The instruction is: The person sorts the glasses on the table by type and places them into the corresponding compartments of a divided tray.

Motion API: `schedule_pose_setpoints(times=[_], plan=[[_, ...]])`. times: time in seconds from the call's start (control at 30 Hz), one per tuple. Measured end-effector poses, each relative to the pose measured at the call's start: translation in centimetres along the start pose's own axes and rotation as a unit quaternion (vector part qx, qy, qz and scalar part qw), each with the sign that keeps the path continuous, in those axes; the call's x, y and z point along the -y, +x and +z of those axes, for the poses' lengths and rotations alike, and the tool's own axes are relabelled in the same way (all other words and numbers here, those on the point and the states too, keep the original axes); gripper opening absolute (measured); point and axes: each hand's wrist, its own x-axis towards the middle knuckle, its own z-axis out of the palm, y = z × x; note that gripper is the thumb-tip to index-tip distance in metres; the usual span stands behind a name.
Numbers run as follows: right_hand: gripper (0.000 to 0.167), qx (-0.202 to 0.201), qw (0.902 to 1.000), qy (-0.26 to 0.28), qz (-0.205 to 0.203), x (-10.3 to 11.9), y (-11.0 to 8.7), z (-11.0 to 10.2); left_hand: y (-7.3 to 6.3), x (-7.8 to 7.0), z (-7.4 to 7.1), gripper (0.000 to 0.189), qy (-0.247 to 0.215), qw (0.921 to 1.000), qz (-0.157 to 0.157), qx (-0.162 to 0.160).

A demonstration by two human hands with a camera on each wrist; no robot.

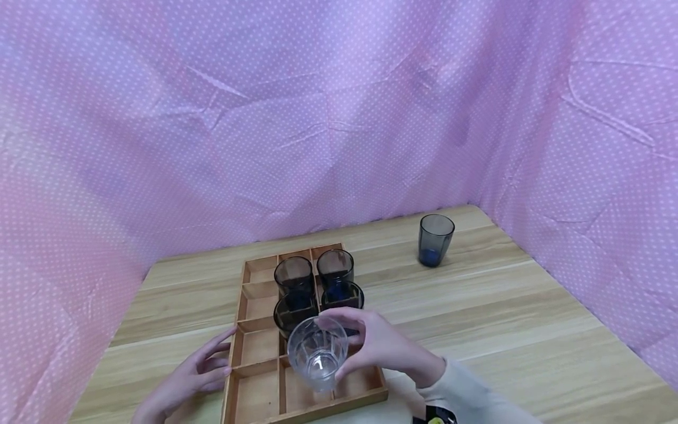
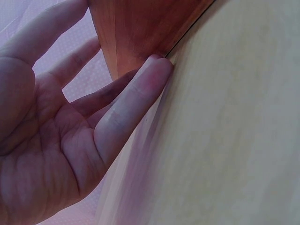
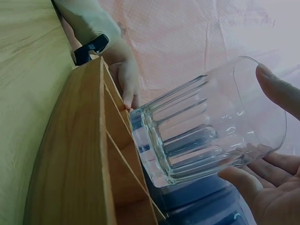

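My right hand [image 1: 384,344] grips a clear drinking glass [image 1: 309,353] by its rim, fingers on the far side and thumb nearer. The glass is held tilted over the front compartments of a divided wooden tray [image 1: 256,391]. Seen from the right wrist, the ribbed glass [image 3: 197,126] has its thick base close by the tray's edge. Several dark tinted glasses [image 1: 293,274] stand in the middle and right columns of the tray, just behind the clear one. My left hand [image 1: 190,377] touches the tray's left outer side with loosely extended fingers [image 2: 133,101].
Another tinted glass [image 1: 436,241] stands alone on the wooden table [image 1: 477,330], toward the back right. The left column of the tray holds no glasses. A pink dotted cloth [image 1: 318,118] hangs around the back and sides of the table.
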Motion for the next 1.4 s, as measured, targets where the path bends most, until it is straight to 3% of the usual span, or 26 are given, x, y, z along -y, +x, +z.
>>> schedule_pose_setpoints(times=[0.73, 1.1, 1.4], plan=[[0.082, -0.007, 0.9995, -0.013, 0.027, -1.2, 1.0, 2.3, 0.0, 0.0, 0.0, 0.074, -0.001, 1.0, 0.004, 0.003], [0.079, -0.007, 0.9981, -0.047, 0.039, -1.5, 0.9, 2.8, -0.1, 0.1, 0.1, 0.077, 0.012, 0.9997, -0.019, -0.007], [0.076, -0.015, 0.9947, -0.072, 0.072, -1.4, 1.0, 3.3, 0.1, 0.2, 0.0, 0.075, -0.005, 1.0, 0.001, 0.0]])
